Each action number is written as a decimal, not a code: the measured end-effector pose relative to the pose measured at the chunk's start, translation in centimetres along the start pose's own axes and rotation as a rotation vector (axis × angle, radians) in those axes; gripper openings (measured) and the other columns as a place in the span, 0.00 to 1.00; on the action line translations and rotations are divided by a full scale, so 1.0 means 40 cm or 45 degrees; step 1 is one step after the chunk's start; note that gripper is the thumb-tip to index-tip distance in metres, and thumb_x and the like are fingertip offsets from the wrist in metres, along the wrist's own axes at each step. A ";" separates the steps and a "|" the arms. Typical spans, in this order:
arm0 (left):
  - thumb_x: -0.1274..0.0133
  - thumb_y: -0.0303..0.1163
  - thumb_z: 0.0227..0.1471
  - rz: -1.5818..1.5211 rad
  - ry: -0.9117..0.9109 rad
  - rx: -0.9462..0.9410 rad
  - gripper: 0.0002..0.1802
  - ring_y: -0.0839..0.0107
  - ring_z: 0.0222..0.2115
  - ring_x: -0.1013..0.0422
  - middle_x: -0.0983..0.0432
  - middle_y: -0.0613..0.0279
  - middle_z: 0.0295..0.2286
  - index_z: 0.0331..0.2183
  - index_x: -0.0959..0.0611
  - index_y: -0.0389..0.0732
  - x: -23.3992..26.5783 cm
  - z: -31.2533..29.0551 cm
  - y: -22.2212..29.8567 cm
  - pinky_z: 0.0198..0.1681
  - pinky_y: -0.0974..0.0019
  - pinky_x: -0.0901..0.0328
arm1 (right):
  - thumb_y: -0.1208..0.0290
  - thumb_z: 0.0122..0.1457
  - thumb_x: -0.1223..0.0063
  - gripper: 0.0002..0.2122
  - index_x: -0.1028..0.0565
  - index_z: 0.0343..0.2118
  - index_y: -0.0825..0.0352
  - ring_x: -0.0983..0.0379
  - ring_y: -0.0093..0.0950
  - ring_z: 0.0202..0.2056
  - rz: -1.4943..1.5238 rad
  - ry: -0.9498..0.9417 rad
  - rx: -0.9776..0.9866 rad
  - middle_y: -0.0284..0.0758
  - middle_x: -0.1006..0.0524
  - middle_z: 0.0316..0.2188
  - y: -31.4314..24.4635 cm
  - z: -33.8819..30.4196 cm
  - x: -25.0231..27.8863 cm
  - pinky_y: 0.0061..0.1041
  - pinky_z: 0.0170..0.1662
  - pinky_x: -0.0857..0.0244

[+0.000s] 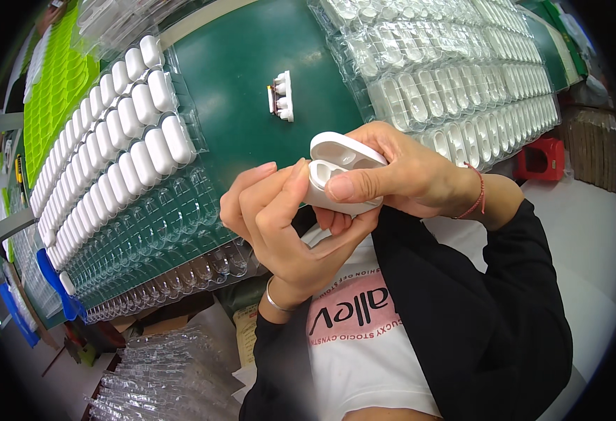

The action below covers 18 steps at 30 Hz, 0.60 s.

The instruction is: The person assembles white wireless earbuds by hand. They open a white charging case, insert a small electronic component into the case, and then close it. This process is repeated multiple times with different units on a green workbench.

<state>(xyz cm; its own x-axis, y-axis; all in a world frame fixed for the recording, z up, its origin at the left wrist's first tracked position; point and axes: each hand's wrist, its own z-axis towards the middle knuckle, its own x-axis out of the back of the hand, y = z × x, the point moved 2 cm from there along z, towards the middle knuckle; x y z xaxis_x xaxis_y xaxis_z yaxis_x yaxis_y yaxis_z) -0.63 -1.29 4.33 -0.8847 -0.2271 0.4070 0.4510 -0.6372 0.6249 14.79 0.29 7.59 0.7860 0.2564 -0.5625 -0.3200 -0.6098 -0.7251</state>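
Observation:
A white earbud charging case (pixel 320 191) is between my two hands, its lid (pixel 327 139) flipped up and its hollow inside showing. My left hand (pixel 280 224) grips the case from the left, with fingertips along its edge. From the right, my right hand (pixel 416 168) holds it, the thumb lying across the front rim beside the opening. Some fingers are hidden underneath. Beyond my hands, a small white inner part (pixel 285 97) with a dark and orange strip along one side lies on the green tabletop (pixel 237 56).
To the left, a clear tray holds rows of closed white cases (pixel 143 130), with empty tray pockets (pixel 153 217) nearer me. Clear trays (pixel 455 91) of hollow white shells cover the right side. A red stool (pixel 541 160) and stacked cardboard (pixel 592 147) stand farther right.

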 end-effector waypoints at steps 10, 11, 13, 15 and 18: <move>0.22 0.34 0.27 0.022 0.232 0.092 0.46 0.62 0.41 0.34 0.31 0.58 0.43 0.47 0.33 0.41 -0.005 -0.010 0.004 0.45 0.57 0.38 | 0.60 0.61 0.41 0.18 0.24 0.43 0.73 0.25 0.21 0.37 -0.094 0.015 0.027 0.34 0.20 0.33 -0.011 -0.023 -0.029 0.23 0.46 0.32; 0.22 0.34 0.27 -0.016 0.209 0.108 0.47 0.60 0.43 0.34 0.31 0.54 0.45 0.48 0.33 0.40 0.003 -0.012 0.004 0.45 0.56 0.37 | 0.61 0.62 0.42 0.18 0.24 0.43 0.74 0.25 0.21 0.37 -0.077 -0.023 0.021 0.34 0.20 0.33 0.000 -0.027 -0.021 0.23 0.46 0.32; 0.22 0.35 0.28 -0.198 0.007 0.162 0.49 0.56 0.47 0.34 0.32 0.50 0.48 0.50 0.34 0.38 0.022 -0.011 0.008 0.49 0.54 0.37 | 0.65 0.63 0.43 0.15 0.24 0.45 0.72 0.25 0.20 0.38 -0.102 -0.083 0.063 0.35 0.20 0.32 0.027 -0.034 -0.003 0.23 0.44 0.31; 0.23 0.36 0.32 -0.560 -0.226 0.289 0.52 0.49 0.55 0.36 0.35 0.39 0.54 0.55 0.37 0.33 0.069 -0.028 0.003 0.58 0.50 0.42 | 0.68 0.62 0.43 0.13 0.24 0.45 0.72 0.25 0.21 0.37 -0.288 0.023 0.026 0.35 0.20 0.33 0.026 -0.055 -0.001 0.22 0.41 0.30; 0.34 0.30 0.47 -0.419 -0.389 0.460 0.34 0.54 0.46 0.26 0.26 0.40 0.47 0.53 0.29 0.28 0.148 -0.058 0.027 0.50 0.59 0.32 | 0.73 0.55 0.39 0.14 0.24 0.44 0.72 0.23 0.23 0.30 -0.977 0.036 0.606 0.36 0.20 0.33 0.061 -0.064 0.001 0.23 0.32 0.29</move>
<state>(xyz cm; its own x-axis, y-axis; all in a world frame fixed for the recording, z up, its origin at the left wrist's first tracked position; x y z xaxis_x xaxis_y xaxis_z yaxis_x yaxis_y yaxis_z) -5.66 -5.03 5.87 -0.9354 0.1980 0.2931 0.2168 -0.3340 0.9173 15.41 -3.11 6.82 0.8843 0.4425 0.1491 0.1176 0.0980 -0.9882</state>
